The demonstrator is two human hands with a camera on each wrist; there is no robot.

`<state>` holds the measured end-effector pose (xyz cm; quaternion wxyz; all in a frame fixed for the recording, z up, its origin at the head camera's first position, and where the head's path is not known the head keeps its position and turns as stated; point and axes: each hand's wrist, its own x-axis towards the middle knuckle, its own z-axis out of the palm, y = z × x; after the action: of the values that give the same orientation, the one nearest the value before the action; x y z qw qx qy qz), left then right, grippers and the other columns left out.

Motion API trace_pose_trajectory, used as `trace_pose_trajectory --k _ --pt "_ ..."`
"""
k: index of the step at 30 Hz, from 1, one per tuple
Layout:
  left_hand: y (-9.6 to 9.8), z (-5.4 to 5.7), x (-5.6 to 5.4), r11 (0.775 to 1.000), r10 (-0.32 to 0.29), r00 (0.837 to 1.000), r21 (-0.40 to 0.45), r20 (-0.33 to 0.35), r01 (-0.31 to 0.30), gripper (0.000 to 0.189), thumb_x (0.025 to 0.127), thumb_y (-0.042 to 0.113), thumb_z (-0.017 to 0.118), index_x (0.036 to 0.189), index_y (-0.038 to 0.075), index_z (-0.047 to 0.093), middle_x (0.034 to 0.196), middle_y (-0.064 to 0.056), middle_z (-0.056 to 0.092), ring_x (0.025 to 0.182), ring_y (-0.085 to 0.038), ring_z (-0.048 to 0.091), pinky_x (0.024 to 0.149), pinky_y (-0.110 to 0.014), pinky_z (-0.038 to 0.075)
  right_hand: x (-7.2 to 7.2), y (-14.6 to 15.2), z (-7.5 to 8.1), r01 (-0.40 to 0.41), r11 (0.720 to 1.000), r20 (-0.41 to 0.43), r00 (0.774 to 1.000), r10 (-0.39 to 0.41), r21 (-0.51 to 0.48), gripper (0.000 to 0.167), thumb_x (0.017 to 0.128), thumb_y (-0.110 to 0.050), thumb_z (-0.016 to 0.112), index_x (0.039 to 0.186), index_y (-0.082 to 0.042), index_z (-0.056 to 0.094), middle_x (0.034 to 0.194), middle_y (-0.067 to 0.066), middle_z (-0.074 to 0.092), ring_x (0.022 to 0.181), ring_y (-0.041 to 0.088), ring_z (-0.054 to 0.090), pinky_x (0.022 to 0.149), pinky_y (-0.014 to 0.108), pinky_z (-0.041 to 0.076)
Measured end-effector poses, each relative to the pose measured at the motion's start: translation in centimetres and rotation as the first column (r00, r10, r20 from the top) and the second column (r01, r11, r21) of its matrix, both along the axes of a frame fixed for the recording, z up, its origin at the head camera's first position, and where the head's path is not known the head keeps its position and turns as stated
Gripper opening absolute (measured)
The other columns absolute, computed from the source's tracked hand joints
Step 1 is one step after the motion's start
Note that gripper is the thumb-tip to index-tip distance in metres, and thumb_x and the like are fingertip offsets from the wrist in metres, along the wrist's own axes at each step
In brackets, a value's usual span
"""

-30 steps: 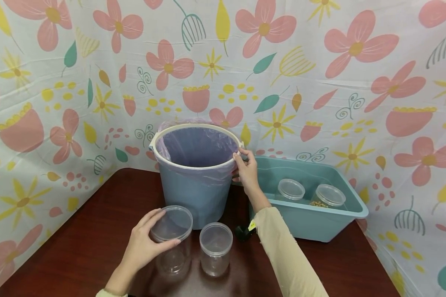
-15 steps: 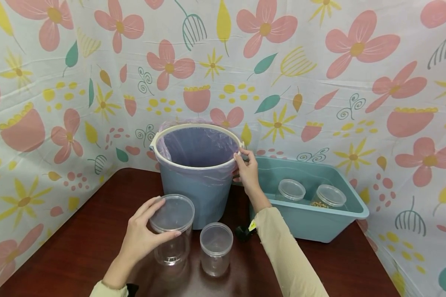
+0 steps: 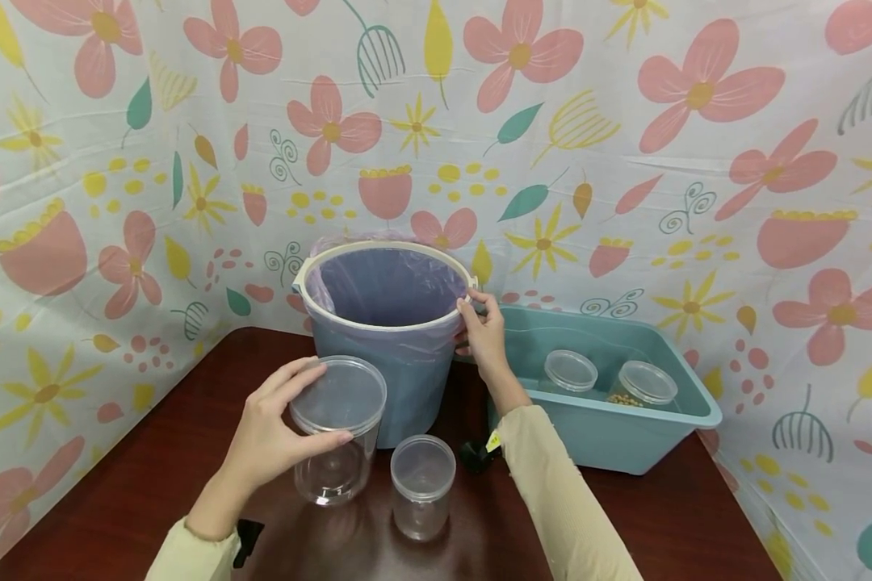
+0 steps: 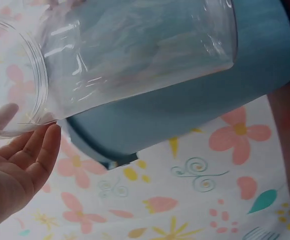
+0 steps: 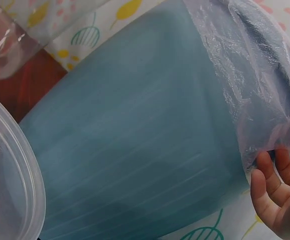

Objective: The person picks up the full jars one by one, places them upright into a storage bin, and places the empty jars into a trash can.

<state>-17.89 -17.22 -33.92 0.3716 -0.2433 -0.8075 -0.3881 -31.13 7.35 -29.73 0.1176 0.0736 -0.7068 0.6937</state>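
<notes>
A large clear jar with a screw lid [image 3: 337, 395] hangs above the table, tilted slightly, in front of the blue bin [image 3: 417, 387]. My left hand [image 3: 272, 428] grips it around the lid, thumb in front and fingers behind. In the left wrist view the jar [image 4: 145, 55] looks see-through, with nothing visible inside. My right hand [image 3: 485, 335] pinches the bin's white rim at its right side. A thin purple bag liner [image 5: 265, 100] folds over that rim in the right wrist view, under the fingertips. The bin stands upright, its bottom inside hidden.
A smaller clear lidded jar [image 3: 421, 492] stands on the dark wooden table [image 3: 153, 468], right of the held jar. To the right sits a teal tub [image 3: 589, 436] with two lidded jars; one jar [image 3: 647, 383] holds small tan pieces. Flowered cloth [image 3: 589, 161] hangs behind.
My left hand has raised the large jar off the table and moved it up, toward the bin. My right hand has stayed on the rim.
</notes>
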Motion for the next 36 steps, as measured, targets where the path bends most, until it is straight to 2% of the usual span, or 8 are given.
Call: trace_pose_trajectory --k 10,14,22,26,32,36 --pt "-0.4 3.4 -0.1 1.000 -0.010 0.994 -0.016 -0.106 0.009 0.072 0.045 0.018 0.088 0.110 -0.001 0.062 0.113 -0.011 0.056 0.100 -0.023 0.052 0.082 -0.012 0.037 0.0 0.1 0.0 0.005 1.000 0.002 1.000 -0.005 0.001 0.037 0.092 -0.020 0.051 0.125 -0.006 0.045 0.053 0.001 0.050 0.045 0.013 0.051 0.043 0.033 0.044" --pt "-0.8 4.6 -0.3 1.000 -0.004 0.994 -0.019 -0.113 0.002 0.072 0.045 0.018 0.089 0.110 0.000 0.062 0.112 -0.011 0.057 0.098 -0.022 0.053 0.079 -0.012 0.038 -0.1 0.2 0.0 0.002 1.000 -0.002 1.000 -0.002 -0.001 0.038 0.092 -0.020 0.050 0.126 -0.005 0.044 0.054 0.002 0.050 0.045 0.013 0.051 0.042 0.032 0.043" --pt "-1.2 6.8 -0.3 1.000 -0.010 0.997 -0.011 -0.078 0.009 0.067 0.047 0.014 0.087 0.109 0.002 0.064 0.111 -0.010 0.058 0.101 -0.023 0.053 0.080 -0.011 0.037 -0.1 0.2 -0.1 0.002 1.000 0.001 1.000 -0.002 0.001 0.039 0.092 -0.020 0.050 0.127 -0.004 0.044 0.053 0.001 0.050 0.045 0.014 0.051 0.043 0.033 0.043" --pt "-1.4 8.1 -0.5 0.999 -0.039 0.996 0.020 -0.080 0.041 0.064 0.048 0.009 0.086 0.107 0.000 0.065 0.109 -0.011 0.060 0.101 -0.021 0.053 0.081 -0.013 0.037 -0.1 0.1 -0.1 -0.002 1.000 0.006 1.000 0.002 -0.001 0.039 0.092 -0.019 0.050 0.127 -0.004 0.044 0.052 0.000 0.050 0.045 0.014 0.051 0.041 0.029 0.042" --pt "-1.6 10.0 -0.7 0.990 -0.090 0.993 0.100 -0.080 0.098 0.056 0.053 -0.004 0.079 0.108 -0.004 0.064 0.109 -0.014 0.059 0.103 -0.012 0.052 0.079 -0.015 0.040 0.0 0.1 0.0 0.007 1.000 0.001 1.000 -0.007 0.007 0.038 0.092 -0.020 0.050 0.126 -0.005 0.044 0.052 0.000 0.050 0.045 0.015 0.051 0.044 0.035 0.044" --pt "-1.5 11.0 -0.8 0.982 -0.100 0.991 0.153 -0.093 0.114 0.057 0.055 -0.008 0.077 0.109 -0.005 0.062 0.109 -0.015 0.059 0.102 -0.012 0.052 0.078 -0.015 0.041 -0.1 0.0 0.0 0.002 1.000 -0.003 1.000 -0.002 0.007 0.038 0.092 -0.020 0.050 0.126 -0.005 0.044 0.052 0.000 0.050 0.044 0.015 0.051 0.043 0.033 0.043"
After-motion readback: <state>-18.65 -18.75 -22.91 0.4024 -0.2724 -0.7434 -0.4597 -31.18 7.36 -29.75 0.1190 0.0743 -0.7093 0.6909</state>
